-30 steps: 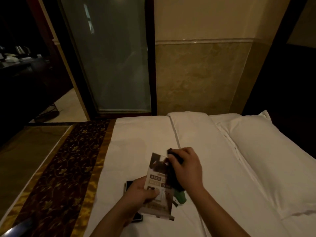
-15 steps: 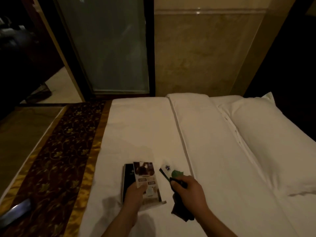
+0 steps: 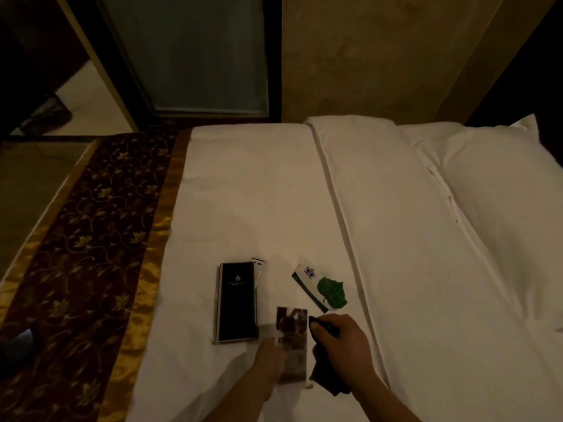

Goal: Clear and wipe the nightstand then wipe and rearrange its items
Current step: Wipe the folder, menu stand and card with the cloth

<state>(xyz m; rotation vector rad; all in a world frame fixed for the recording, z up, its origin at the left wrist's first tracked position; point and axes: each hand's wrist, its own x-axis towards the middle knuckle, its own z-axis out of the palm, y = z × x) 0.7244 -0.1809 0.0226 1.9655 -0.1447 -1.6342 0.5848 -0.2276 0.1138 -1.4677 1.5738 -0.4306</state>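
On the white bed sheet (image 3: 253,202) my left hand (image 3: 269,363) holds the lower edge of a clear-standed photo card (image 3: 292,333), blurred by motion. Right beside the card, my right hand (image 3: 342,339) is closed around a dark cloth (image 3: 326,376) that hangs below the fist. A black folder (image 3: 236,300) lies flat to the left of the card, with a white slip (image 3: 258,266) poking out at its top right corner. A white card with a green leaf (image 3: 321,287) lies above my right hand. The nightstand is out of sight.
A brown and gold patterned bed runner (image 3: 91,245) crosses the bed on the left. White pillows (image 3: 493,190) lie at the right. A frosted glass door (image 3: 185,53) and a beige wall stand behind the bed. A blurred dark object (image 3: 18,342) sits at the left edge.
The view tilted down. The leaf card left my right hand and now lies on the sheet. My left hand has shifted the photo card to the right, off the black folder.
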